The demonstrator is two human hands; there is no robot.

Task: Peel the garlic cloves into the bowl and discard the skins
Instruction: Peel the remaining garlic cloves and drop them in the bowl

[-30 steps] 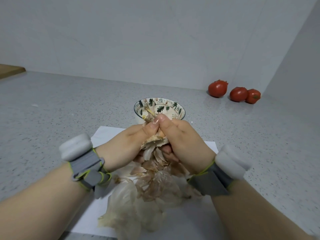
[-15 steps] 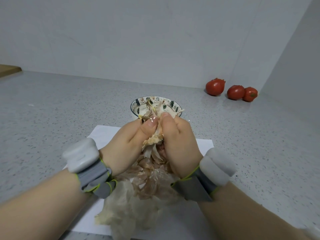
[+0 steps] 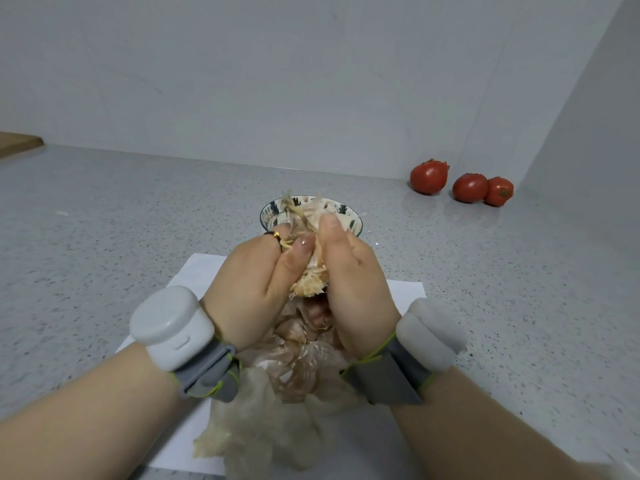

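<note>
**Grip.** The left hand (image 3: pixel 254 282) and right hand (image 3: pixel 351 285) clasp one garlic bulb (image 3: pixel 309 285) between them. The fingers are curled round its sides and the thumbs press into its top.

**Change.** Over the last second the thumbs have drawn apart and the bulb has risen. Its straw-like stalk now overlaps the bowl (image 3: pixel 354 221) just behind. The head is probably being split into cloves, so peeling is at an early stage.

**Materials.**
- The bulb's underside is tan, rough and fibrous.
- Papery, crinkled, translucent skins (image 3: pixel 277 403) are heaped on a smooth white paper sheet (image 3: pixel 202 275).
- The bowl is glazed and leaf-patterned.
- The countertop (image 3: pixel 104 244) is speckled grey.
</note>
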